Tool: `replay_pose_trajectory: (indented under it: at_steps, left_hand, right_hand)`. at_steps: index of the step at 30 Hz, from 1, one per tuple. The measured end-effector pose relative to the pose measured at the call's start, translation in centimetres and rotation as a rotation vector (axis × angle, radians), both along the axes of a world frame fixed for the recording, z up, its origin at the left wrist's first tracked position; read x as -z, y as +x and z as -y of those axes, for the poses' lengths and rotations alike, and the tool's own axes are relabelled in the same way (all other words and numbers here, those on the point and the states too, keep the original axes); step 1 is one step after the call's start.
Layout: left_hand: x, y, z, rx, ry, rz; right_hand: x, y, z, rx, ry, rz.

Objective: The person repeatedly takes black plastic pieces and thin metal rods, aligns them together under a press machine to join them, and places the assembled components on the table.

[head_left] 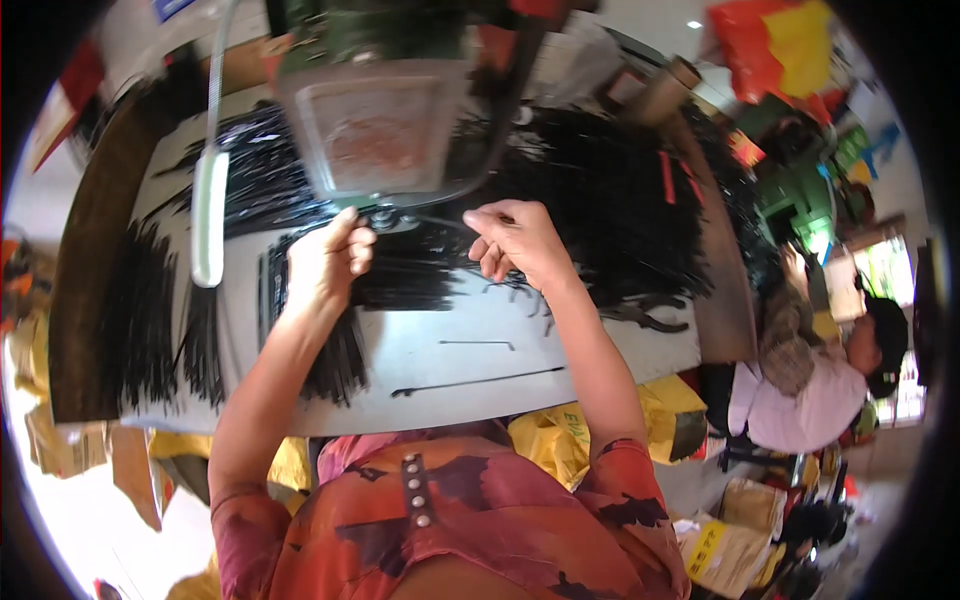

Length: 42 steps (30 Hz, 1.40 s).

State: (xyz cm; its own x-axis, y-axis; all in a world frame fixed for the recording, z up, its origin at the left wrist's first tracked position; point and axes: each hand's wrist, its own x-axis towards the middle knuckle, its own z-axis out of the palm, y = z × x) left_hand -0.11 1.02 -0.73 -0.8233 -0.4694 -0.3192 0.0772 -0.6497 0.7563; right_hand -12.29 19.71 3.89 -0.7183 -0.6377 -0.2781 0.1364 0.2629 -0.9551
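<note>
Thin black rod lies under the press head, pinched by right hand; left hand curled shut nearby; fingers risk crushing if the press drops.

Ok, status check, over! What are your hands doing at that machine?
Left hand pinched at the machine's base. Right hand holding a thin black rod toward it. Heaps of black rods crowd the table.

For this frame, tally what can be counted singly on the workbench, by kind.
Hands at the machine: 2, left hand and right hand
Loose black rods lying apart: 2, long rod, short rod
Pliers: 1
White-handled lever: 1
Total: 6
</note>
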Motion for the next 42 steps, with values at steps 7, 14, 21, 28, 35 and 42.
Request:
replay_pose_trajectory:
  at_steps: [7, 14, 21, 28, 35, 42]
  left_hand:
    - [-0.8, 0.3, 0.6, 0.065, -0.055, 0.045]
    - [-3.1, 1.4, -0.7, 0.259, -0.1, 0.093]
    - [-2.1, 2.7, 0.4, 0.277, -0.05, -0.032]
    - [-1.6, 3.1, -0.3, 0.214, -0.101, -0.001]
    - [-1.9, 3.2, -0.6, 0.256, -0.302, 0.133]
    - [-2.1, 2.9, -0.7, 0.226, -0.337, 0.126]
  right_hand:
    - [-1.3, -7.4, -3.3, 0.2, 0.464, -1.361]
    - [-0.5, -9.7, -2.8, -0.16, 0.798, -1.58]
    - [-1.7, -0.1, -1.0, -0.421, 0.38, -1.893]
    - [-2.1, 6.4, 0.2, -0.497, 0.167, -1.946]
    - [3.5, 3.0, 3.0, -0.245, -0.141, -0.325]
    - [2.7, 2.7, 5.1, -0.092, -0.149, 0.133]
